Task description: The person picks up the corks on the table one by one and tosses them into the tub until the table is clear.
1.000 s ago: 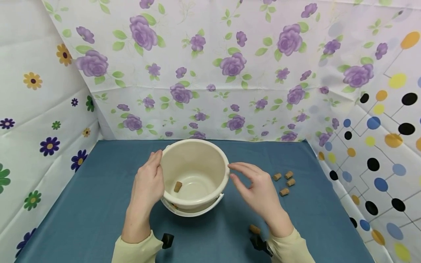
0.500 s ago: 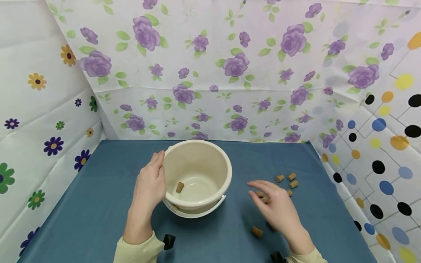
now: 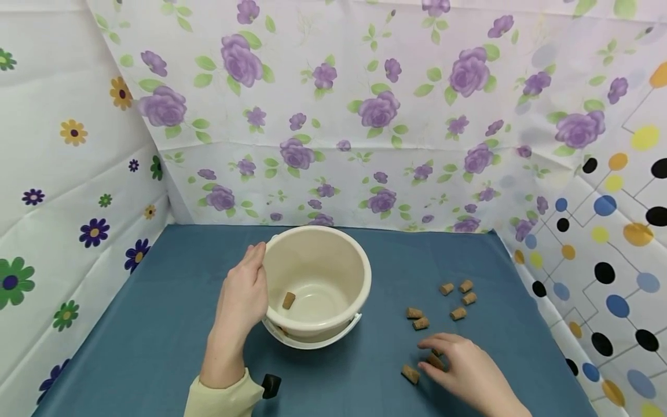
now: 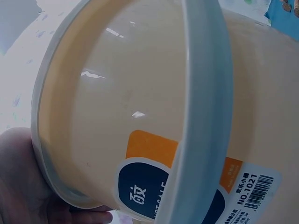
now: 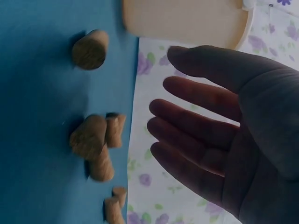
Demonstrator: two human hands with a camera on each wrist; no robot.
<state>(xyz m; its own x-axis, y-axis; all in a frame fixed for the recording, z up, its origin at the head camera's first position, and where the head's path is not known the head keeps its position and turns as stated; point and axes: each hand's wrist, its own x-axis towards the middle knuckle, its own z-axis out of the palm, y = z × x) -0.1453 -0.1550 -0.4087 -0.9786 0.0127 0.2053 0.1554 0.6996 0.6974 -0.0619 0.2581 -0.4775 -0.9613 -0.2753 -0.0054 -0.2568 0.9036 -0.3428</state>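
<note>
Beside corks (image 3: 410, 374), right hand (image 3: 466, 365) has arrived.

One left hand (image 3: 242, 295), one right hand (image 3: 466, 368). Nine corks (image 3: 458, 313), perhaps ten, as the right hand partly hides some: one inside the bucket (image 3: 315, 255), four far right, two nearer, the rest near right. One bucket, one handle (image 4: 208, 93), one blue tablecloth (image 3: 146, 341), three patterned backdrops (image 3: 344, 127).

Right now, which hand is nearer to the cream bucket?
Left. The left hand touches the side of the cream bucket; the right hand is apart from it, to its right and nearer the camera, among the corks.
</note>
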